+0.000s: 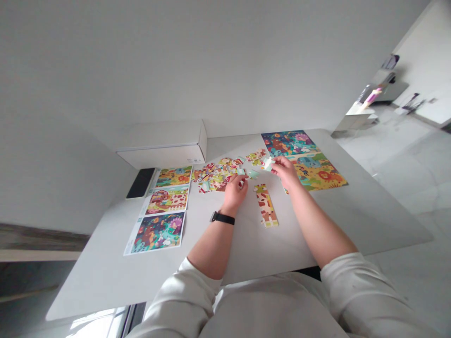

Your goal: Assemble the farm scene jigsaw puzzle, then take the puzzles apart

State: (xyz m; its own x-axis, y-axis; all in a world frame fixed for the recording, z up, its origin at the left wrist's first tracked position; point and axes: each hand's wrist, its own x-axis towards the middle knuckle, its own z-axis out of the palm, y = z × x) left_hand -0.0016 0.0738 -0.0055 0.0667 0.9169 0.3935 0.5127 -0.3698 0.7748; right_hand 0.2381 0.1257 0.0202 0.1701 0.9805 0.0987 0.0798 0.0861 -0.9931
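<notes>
A pile of jigsaw puzzle pieces (pixel 211 176) lies mid-table, printed in red, green, yellow and cream. At its right edge my left hand (pixel 237 190) rests low over the pieces, index finger and thumb apart, with nothing visible held. A pale green piece (pixel 252 173) lies just beyond its fingertips. My right hand (pixel 286 172) pinches a pale puzzle piece (pixel 268 164) between thumb and fingers, right of the pile. Nearer me, between my forearms, is a joined upright strip of puzzle (pixel 266 206) with brown cow-like patches. A few other pieces (pixel 256 155) sit behind the hands.
Two colourful puzzle pictures (pixel 317 170) lie at the right, partly under my right hand. Three printed picture sheets (pixel 165 202) line the left side, next to a black phone-like slab (pixel 141 182). A white box (pixel 165 143) stands at the back against the wall.
</notes>
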